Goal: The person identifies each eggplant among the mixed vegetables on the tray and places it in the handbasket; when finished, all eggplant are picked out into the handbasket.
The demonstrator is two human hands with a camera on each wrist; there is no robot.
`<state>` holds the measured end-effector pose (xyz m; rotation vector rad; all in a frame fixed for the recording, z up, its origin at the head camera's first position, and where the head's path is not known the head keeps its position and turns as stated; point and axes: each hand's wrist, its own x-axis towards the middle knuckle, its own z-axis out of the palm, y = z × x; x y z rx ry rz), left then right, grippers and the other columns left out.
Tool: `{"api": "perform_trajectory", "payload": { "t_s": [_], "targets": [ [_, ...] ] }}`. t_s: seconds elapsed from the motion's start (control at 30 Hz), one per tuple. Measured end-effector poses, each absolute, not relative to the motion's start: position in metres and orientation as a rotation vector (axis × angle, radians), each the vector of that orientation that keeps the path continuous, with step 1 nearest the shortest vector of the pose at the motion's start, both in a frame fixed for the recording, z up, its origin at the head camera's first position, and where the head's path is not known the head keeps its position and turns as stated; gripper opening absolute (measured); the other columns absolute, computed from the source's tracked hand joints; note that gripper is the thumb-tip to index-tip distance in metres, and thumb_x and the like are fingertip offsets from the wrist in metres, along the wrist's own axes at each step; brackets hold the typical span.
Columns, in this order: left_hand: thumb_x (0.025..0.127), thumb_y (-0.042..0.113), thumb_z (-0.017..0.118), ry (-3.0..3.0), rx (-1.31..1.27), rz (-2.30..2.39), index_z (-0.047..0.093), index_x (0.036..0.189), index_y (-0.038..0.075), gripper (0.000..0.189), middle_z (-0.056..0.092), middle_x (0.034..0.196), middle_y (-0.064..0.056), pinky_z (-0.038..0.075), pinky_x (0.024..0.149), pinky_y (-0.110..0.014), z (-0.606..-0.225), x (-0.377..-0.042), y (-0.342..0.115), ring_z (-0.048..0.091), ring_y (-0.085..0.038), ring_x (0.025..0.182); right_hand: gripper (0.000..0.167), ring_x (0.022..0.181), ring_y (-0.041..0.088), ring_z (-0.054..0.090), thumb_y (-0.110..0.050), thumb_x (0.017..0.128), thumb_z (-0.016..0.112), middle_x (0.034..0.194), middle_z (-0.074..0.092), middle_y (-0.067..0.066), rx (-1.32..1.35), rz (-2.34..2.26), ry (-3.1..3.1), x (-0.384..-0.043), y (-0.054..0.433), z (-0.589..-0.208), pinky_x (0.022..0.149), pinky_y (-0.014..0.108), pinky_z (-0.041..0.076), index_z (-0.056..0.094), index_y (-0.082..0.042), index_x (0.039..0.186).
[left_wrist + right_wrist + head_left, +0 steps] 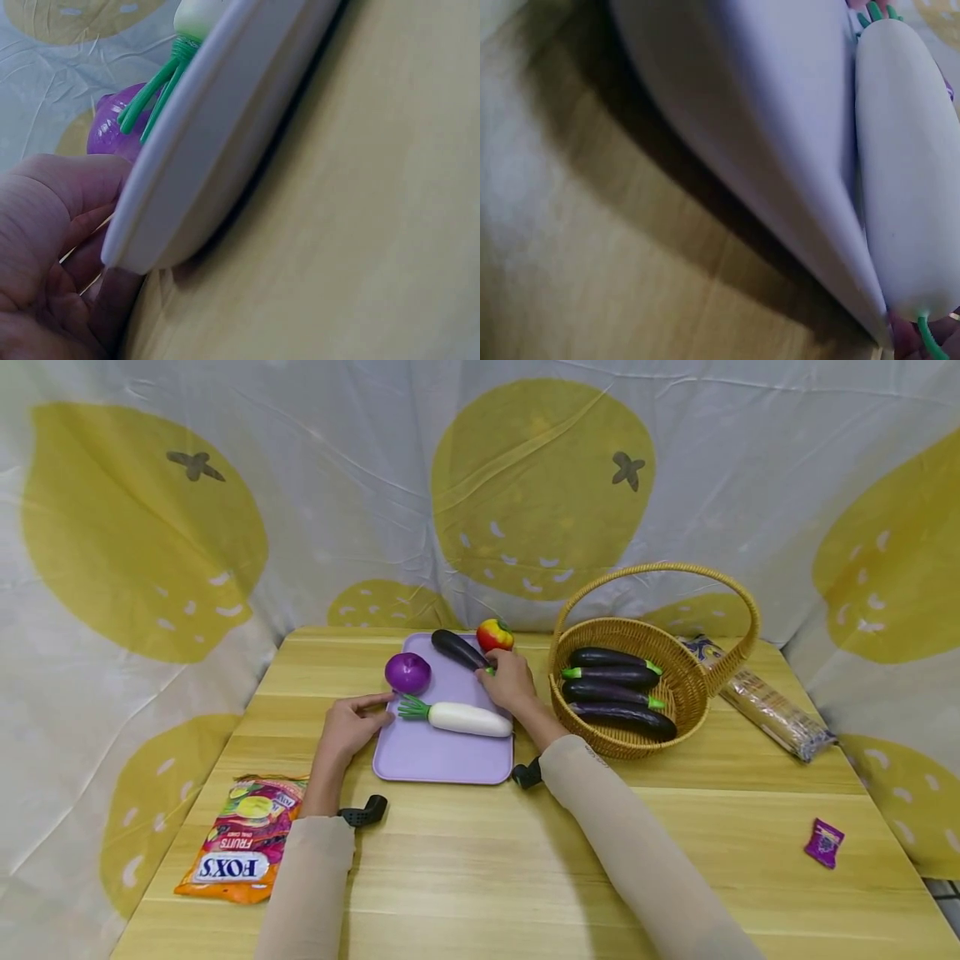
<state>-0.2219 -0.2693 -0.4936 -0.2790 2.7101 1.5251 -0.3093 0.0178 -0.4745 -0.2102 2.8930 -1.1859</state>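
A lilac tray [442, 760] lies on the table with a white radish [468, 719] across it. My left hand [352, 724] rests at the tray's left rim, thumb and index finger reaching to the edge. In the left wrist view its fingers [90, 184] touch the tray's outer side. Just beyond, a purple onion [408, 674] sits at the rim. At the tray's far side, my right hand [510, 679] pinches the green stem end of an eggplant [456, 648]. A red and yellow round fruit [494, 634] lies just behind that hand. The right wrist view hides the right hand's grip.
Right of the tray stands a wicker basket [618, 747] with a tall handle and several eggplants [613, 694] inside. A long clear packet [780, 710] lies behind it. A candy bag [247, 839] is beside my left forearm, and a small purple wrapped candy [824, 843] at far right.
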Motion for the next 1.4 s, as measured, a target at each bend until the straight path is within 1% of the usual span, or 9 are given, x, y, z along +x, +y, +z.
{"api": "perform_trajectory", "payload": {
  "t_s": [0.1,0.23,0.33,0.57,0.63,0.8,0.9,1.17,1.4],
  "targets": [
    [0.089,0.023,0.079,2.706,-0.270,1.528,0.076,0.126,0.021,0.038,0.078,0.097,-0.005,0.050,0.061,-0.021,-0.493,-0.222,-0.268,0.060,-0.007,0.070,0.039,0.120,0.027,0.062,-0.024,0.098,0.070,0.130,0.070,0.008,-0.202,-1.165,2.894,-0.310,0.019,-0.475,0.105,0.041,0.050,0.069,-0.008,0.133],
    [0.089,0.022,0.078,2.703,-0.280,1.534,0.076,0.127,0.020,0.038,0.078,0.101,-0.006,0.051,0.060,-0.021,-0.493,-0.221,-0.270,0.060,-0.008,0.069,0.038,0.126,0.026,0.061,-0.023,0.099,0.069,0.134,0.069,0.008,-0.226,-1.140,2.891,-0.310,0.022,-0.474,0.107,0.041,0.049,0.068,-0.009,0.135],
    [0.089,0.023,0.078,2.711,-0.301,1.523,0.076,0.126,0.020,0.037,0.077,0.097,-0.006,0.049,0.058,-0.022,-0.492,-0.220,-0.271,0.058,-0.009,0.066,0.038,0.122,0.027,0.062,-0.022,0.099,0.068,0.132,0.069,0.009,-0.278,-1.139,2.890,-0.308,0.024,-0.472,0.105,0.041,0.050,0.068,-0.007,0.134],
    [0.089,0.024,0.079,2.716,-0.309,1.499,0.075,0.127,0.021,0.038,0.076,0.110,-0.008,0.048,0.060,-0.021,-0.492,-0.219,-0.272,0.057,-0.009,0.070,0.036,0.114,0.027,0.064,-0.021,0.100,0.068,0.129,0.070,0.010,-0.336,-1.164,2.875,-0.297,0.030,-0.464,0.100,0.042,0.052,0.067,-0.006,0.133],
    [0.089,0.023,0.078,2.713,-0.310,1.502,0.075,0.127,0.021,0.038,0.076,0.106,-0.008,0.048,0.059,-0.022,-0.493,-0.219,-0.273,0.057,-0.009,0.068,0.037,0.113,0.026,0.063,-0.020,0.100,0.068,0.130,0.070,0.010,-0.341,-1.186,2.870,-0.293,0.031,-0.461,0.100,0.042,0.052,0.066,-0.007,0.134],
    [0.089,0.022,0.078,2.691,-0.309,1.515,0.075,0.128,0.021,0.039,0.074,0.085,-0.001,0.048,0.056,-0.022,-0.493,-0.219,-0.273,0.055,-0.008,0.062,0.037,0.108,0.025,0.065,-0.020,0.099,0.068,0.128,0.072,0.009,-0.388,-1.215,2.886,-0.280,0.037,-0.451,0.095,0.041,0.054,0.066,-0.010,0.135],
    [0.089,0.023,0.078,2.686,-0.304,1.509,0.075,0.127,0.022,0.039,0.072,0.079,0.001,0.047,0.056,-0.023,-0.493,-0.220,-0.273,0.055,-0.009,0.061,0.037,0.105,0.025,0.067,-0.018,0.099,0.068,0.125,0.073,0.009,-0.427,-1.254,2.870,-0.272,0.044,-0.443,0.090,0.040,0.056,0.066,-0.011,0.135],
    [0.090,0.021,0.078,2.719,-0.289,1.506,0.076,0.127,0.020,0.037,0.075,0.093,-0.003,0.047,0.057,-0.021,-0.492,-0.221,-0.271,0.056,-0.007,0.065,0.036,0.103,0.027,0.068,-0.019,0.100,0.068,0.120,0.075,0.009,-0.486,-1.311,2.861,-0.251,0.069,-0.418,0.088,0.041,0.057,0.067,-0.014,0.135],
    [0.088,0.019,0.077,2.751,-0.296,1.517,0.076,0.125,0.020,0.038,0.078,0.108,-0.013,0.050,0.060,-0.020,-0.494,-0.223,-0.265,0.061,-0.006,0.070,0.035,0.104,0.027,0.069,-0.018,0.100,0.068,0.121,0.074,0.010,-0.550,-1.402,2.839,-0.231,0.099,-0.398,0.092,0.045,0.057,0.068,-0.015,0.135]
  ]
}}
